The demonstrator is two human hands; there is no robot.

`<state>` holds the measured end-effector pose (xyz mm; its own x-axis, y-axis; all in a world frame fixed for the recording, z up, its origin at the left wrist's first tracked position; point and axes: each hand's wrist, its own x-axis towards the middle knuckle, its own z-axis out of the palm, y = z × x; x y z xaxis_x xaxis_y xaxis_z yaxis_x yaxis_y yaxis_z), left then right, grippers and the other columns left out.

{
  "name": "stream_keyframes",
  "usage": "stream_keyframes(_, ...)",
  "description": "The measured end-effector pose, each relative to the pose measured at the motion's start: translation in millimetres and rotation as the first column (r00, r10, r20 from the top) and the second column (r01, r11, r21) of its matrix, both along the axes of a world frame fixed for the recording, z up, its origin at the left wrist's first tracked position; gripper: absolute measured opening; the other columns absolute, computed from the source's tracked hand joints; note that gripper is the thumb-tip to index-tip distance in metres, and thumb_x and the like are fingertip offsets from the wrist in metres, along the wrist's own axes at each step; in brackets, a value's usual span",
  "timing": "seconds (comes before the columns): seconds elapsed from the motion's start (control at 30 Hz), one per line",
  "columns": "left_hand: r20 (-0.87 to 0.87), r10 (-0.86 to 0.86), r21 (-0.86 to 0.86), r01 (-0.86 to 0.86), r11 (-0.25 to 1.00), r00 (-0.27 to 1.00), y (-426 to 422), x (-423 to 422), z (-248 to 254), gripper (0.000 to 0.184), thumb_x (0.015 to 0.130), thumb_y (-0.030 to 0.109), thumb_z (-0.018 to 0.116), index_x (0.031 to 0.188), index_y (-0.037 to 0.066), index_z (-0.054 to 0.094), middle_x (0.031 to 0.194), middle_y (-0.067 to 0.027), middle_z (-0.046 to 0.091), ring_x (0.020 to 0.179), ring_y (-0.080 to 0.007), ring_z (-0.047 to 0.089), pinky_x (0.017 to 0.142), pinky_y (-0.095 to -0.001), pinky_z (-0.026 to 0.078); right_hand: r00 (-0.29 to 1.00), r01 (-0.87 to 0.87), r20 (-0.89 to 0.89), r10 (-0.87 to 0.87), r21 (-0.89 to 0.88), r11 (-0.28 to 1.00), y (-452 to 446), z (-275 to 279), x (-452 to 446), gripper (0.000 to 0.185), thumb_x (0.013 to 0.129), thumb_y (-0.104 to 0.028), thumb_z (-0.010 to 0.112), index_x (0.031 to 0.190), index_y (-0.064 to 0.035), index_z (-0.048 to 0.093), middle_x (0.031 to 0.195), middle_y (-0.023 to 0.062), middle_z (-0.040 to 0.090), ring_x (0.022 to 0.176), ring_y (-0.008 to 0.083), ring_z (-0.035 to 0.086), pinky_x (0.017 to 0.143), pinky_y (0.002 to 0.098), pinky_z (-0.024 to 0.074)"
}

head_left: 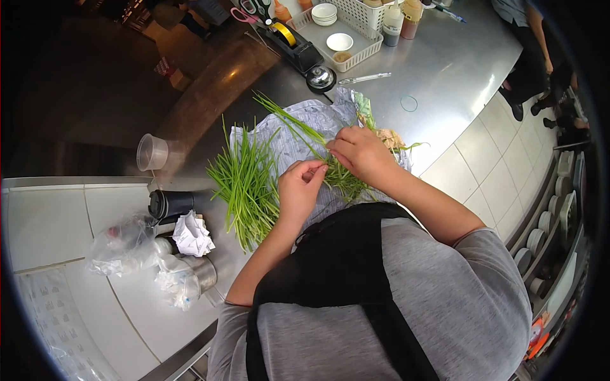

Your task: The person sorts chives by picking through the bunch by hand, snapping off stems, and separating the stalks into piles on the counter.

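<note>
A large bunch of long green chives [248,184] lies on a grey patterned cloth [289,155], left of my hands. A few more chives [286,117] run diagonally from the upper left down to my right hand [363,152], whose fingers are closed around their lower part. Beside it, my left hand [301,190] is closed in a pinch, thumb against fingertips. What sits in that pinch is too small to make out. Below both hands is a heap of thin, tangled green trimmings [346,183]. Some brownish scraps [391,138] lie at the cloth's right side.
Along the back of the steel counter [438,76] stand a tape dispenser [295,47], a call bell [321,78], a white basket [368,56] with small dishes, and sauce bottles [411,18]. A clear plastic cup [152,152] and crumpled paper [192,235] are at left. Another person [530,54] stands far right.
</note>
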<state>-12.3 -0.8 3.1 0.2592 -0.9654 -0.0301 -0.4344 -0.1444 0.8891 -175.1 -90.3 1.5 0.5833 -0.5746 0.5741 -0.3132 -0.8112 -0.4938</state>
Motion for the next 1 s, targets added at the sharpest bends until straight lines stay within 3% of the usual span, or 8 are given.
stream_keyframes(0.13, 0.080, -0.019, -0.029, 0.022, 0.999, 0.997, 0.2, 3.6, -1.1, 0.011, 0.082, 0.006, 0.070, 0.090, 0.000, 0.069, 0.072, -0.0010, 0.062, 0.061, -0.0044, 0.052, 0.057, -0.0207, 0.043, 0.999, -0.042, 0.019, 0.041, 0.041, 0.998, 3.7, -3.7, 2.4, 0.012, 0.079, -0.004, 0.065, 0.091, -0.0044, 0.062, 0.082, 0.0064, 0.055, 0.073, 0.0206, 0.056, 0.064, 0.0312, 0.0448)
stream_keyframes(0.2, 0.041, -0.012, -0.017, 0.012, 1.000, 0.999, 1.6, 7.4, -8.1, 0.011, 0.082, 0.006, 0.070, 0.090, 0.000, 0.069, 0.072, -0.0010, 0.062, 0.061, -0.0043, 0.052, 0.057, -0.0205, 0.043, 0.960, -0.115, 0.275, -0.058, 0.573, 0.812, 12.6, -0.1, 5.1, 0.004, 0.087, -0.003, 0.059, 0.091, -0.0024, 0.059, 0.081, 0.0029, 0.054, 0.070, 0.0109, 0.051, 0.063, 0.0247, 0.0416)
stream_keyframes(0.33, -0.035, 0.040, 0.049, -0.038, 0.998, 0.999, 7.5, 19.4, -19.1, 0.010, 0.081, 0.005, 0.070, 0.089, -0.001, 0.069, 0.073, -0.0008, 0.061, 0.061, -0.0039, 0.051, 0.057, -0.0199, 0.042, 0.883, -0.023, 0.380, -0.275, 0.620, 0.784, -1.0, 5.1, -4.1, 0.004, 0.089, -0.004, 0.058, 0.092, -0.0019, 0.057, 0.079, 0.0065, 0.056, 0.066, 0.0154, 0.051, 0.061, 0.0270, 0.0426)
stream_keyframes(0.47, -0.023, 0.055, 0.006, -0.055, 0.998, 0.998, 14.3, 27.1, -18.5, 0.009, 0.081, 0.005, 0.070, 0.088, -0.001, 0.069, 0.072, -0.0006, 0.059, 0.061, -0.0040, 0.051, 0.057, -0.0193, 0.042, 0.865, 0.085, 0.405, -0.295, 0.461, 0.883, -9.5, 10.1, -17.8, 0.007, 0.087, -0.004, 0.060, 0.094, -0.0029, 0.058, 0.080, 0.0076, 0.058, 0.064, 0.0167, 0.053, 0.060, 0.0265, 0.0436)
stream_keyframes(0.57, 0.095, 0.042, -0.033, -0.039, 0.999, 0.995, 16.6, 27.6, -12.6, 0.011, 0.079, 0.007, 0.072, 0.087, 0.000, 0.069, 0.073, -0.0071, 0.062, 0.057, -0.0102, 0.056, 0.054, -0.0241, 0.045, 0.960, 0.091, 0.225, -0.166, 0.309, 0.947, -6.2, 11.8, -19.1, 0.019, 0.081, -0.001, 0.062, 0.099, -0.0039, 0.058, 0.082, 0.0092, 0.058, 0.067, 0.0228, 0.056, 0.061, 0.0311, 0.0447)
stream_keyframes(0.63, 0.112, 0.044, -0.033, -0.041, 0.999, 0.993, 19.1, 26.8, -7.7, 0.011, 0.078, 0.007, 0.072, 0.086, 0.000, 0.069, 0.071, -0.0066, 0.061, 0.056, -0.0104, 0.055, 0.053, -0.0240, 0.044, 0.973, 0.223, 0.059, -0.222, -0.014, 0.975, -7.1, 9.8, -15.0, 0.035, 0.075, 0.000, 0.062, 0.109, -0.0065, 0.057, 0.087, 0.0093, 0.057, 0.074, 0.0271, 0.056, 0.065, 0.0370, 0.0431)
stream_keyframes(0.83, 0.106, 0.052, 0.006, -0.053, 0.999, 0.993, 30.1, 30.3, -2.1, 0.010, 0.080, 0.005, 0.071, 0.088, -0.001, 0.068, 0.071, -0.0018, 0.058, 0.060, -0.0061, 0.052, 0.057, -0.0206, 0.042, 0.897, 0.428, -0.126, -0.423, 0.012, 0.904, -27.1, -13.8, -36.6, 0.053, 0.074, -0.002, 0.061, 0.126, -0.0101, 0.051, 0.092, 0.0065, 0.055, 0.081, 0.0236, 0.055, 0.068, 0.0369, 0.0370)
stream_keyframes(1.0, 0.125, 0.064, -0.019, -0.062, 0.998, 0.990, 37.4, 33.7, -3.2, 0.010, 0.079, 0.006, 0.071, 0.086, 0.000, 0.069, 0.069, -0.0056, 0.059, 0.055, -0.0103, 0.054, 0.052, -0.0239, 0.043, 0.913, 0.387, -0.109, -0.394, -0.080, 0.919, -25.8, -7.9, -40.3, 0.051, 0.073, -0.003, 0.063, 0.122, -0.0139, 0.056, 0.090, 0.0039, 0.054, 0.080, 0.0220, 0.055, 0.067, 0.0359, 0.0356)
